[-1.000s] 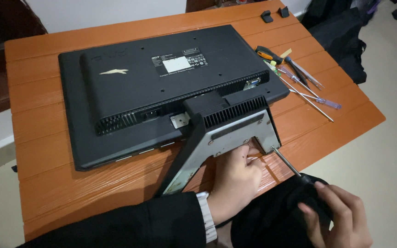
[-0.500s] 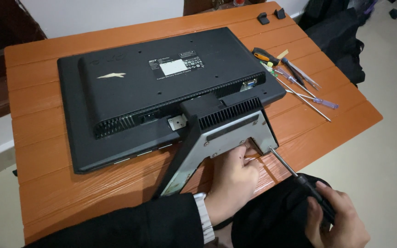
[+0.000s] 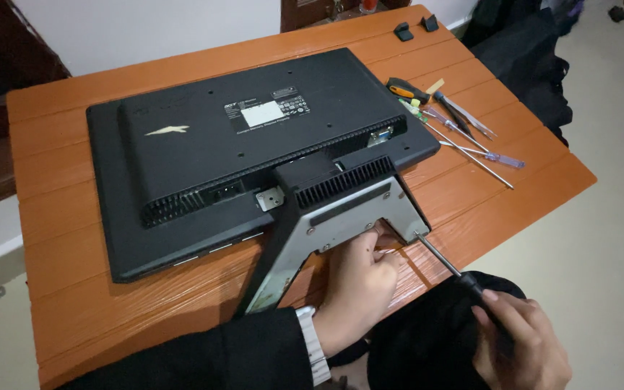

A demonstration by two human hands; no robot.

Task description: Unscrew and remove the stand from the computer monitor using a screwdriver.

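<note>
Monitor (image 3: 254, 152) lies face down on the orange table (image 3: 66, 238), stand (image 3: 348, 217) pointing toward the person. Left hand (image 3: 355, 285) presses fingers against the stand's near edge (whether it grips anything, cannot tell). Right hand (image 3: 521, 347) clenched around a screwdriver (image 3: 445, 261), tip apparently touching the stand's right corner. Spare tools (image 3: 456, 130) lie right of the monitor.
</note>
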